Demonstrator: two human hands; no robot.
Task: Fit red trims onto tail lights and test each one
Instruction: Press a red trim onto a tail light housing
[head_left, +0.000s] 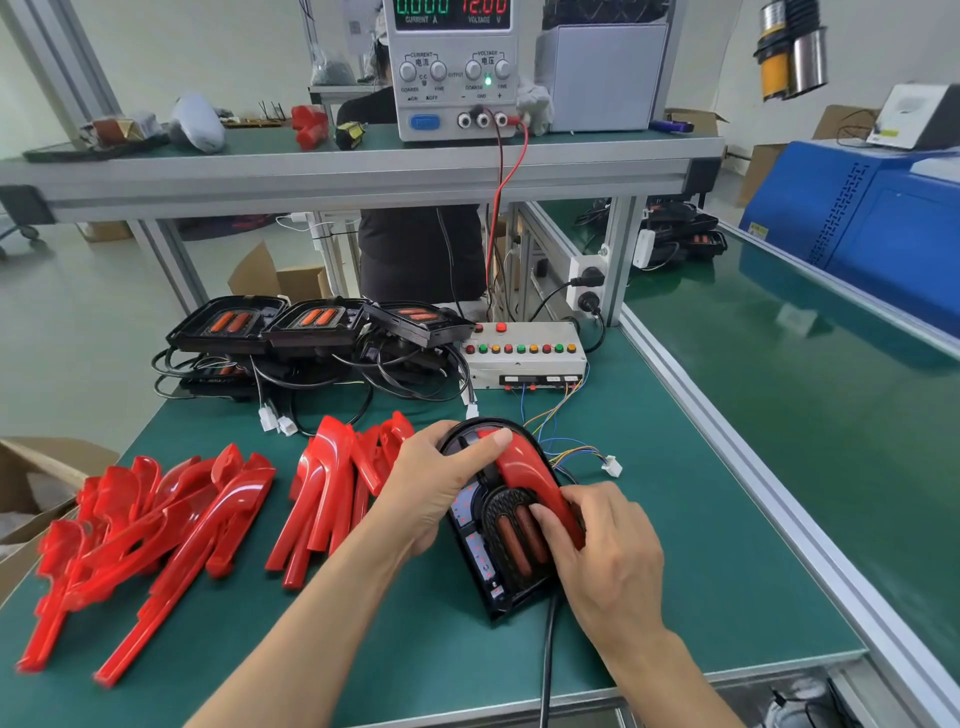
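- A cardboard box (36, 483) is seen beyond the left edge of the green tabletop (675, 545); its contents cannot be made out.
- Near the left edge, a loose heap of red trims (156, 525) is spread across the mat.
- Just to its right, toward the middle, a second bundle of red trims (332, 483) is stacked, its far end touching the left hand.
- Along the far edge, three black tail lights (317, 325) with orange lenses are lined up on a tangle of black cables.
- The left hand (436, 488) is curled over the left side of the tail light (498, 530) being worked on, the thumb pressed on the upper end of the red trim (535, 478).
- That tail light lies flat near the front edge, right of centre; the trim is seated along its right-hand curve, between the two hands.
- The right hand (608, 561) is wrapped over the lower end of the trim, fingertips resting on the grille beside the orange lenses.
- A white test box (524, 358) with coloured buttons stands behind the tail light, near the far right corner.
- On the shelf above, a power supply (452, 73) is lit, showing 12.00.
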